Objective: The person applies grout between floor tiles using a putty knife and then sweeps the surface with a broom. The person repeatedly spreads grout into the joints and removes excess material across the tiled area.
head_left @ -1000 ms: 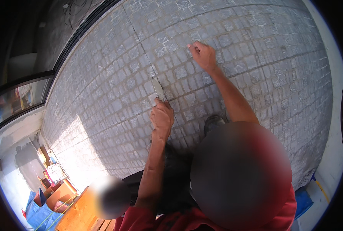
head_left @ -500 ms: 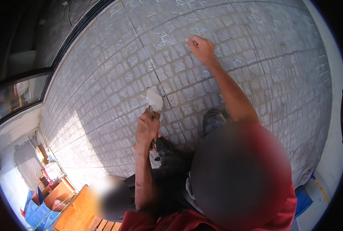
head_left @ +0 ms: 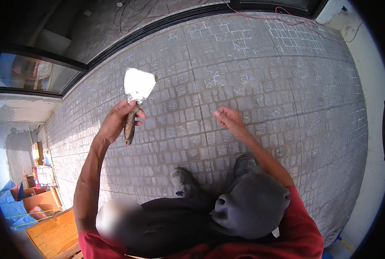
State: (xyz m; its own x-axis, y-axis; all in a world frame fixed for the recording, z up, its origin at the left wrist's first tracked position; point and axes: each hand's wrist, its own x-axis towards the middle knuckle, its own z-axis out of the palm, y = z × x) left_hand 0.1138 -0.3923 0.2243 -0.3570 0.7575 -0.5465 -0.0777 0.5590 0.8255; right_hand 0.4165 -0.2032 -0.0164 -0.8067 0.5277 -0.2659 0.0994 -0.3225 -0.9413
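My left hand (head_left: 112,123) is closed round the dark, worn handle of a putty knife (head_left: 139,84). The blade is wide and shiny, pointing away from me, with the thumb up near its base. The tool is held out in front of me, over a floor of small grey stone blocks (head_left: 166,144). To its right, my right hand (head_left: 229,118) has its fingers curled in, thumb against them, over the same paving. Whatever it may hold is hidden.
A black door frame (head_left: 149,26) crosses the top, with dark cables (head_left: 119,17) beyond and a red cable (head_left: 283,19) at upper right. At lower left are a wooden bench (head_left: 56,233), a blue bag (head_left: 13,207) and boxes. My shoes (head_left: 184,180) stand on the paving beside a pale right wall (head_left: 352,207).
The view has shifted. My left hand has moved left and forward with the putty knife, its blade now catching bright light. My right hand has come nearer to me, still closed.
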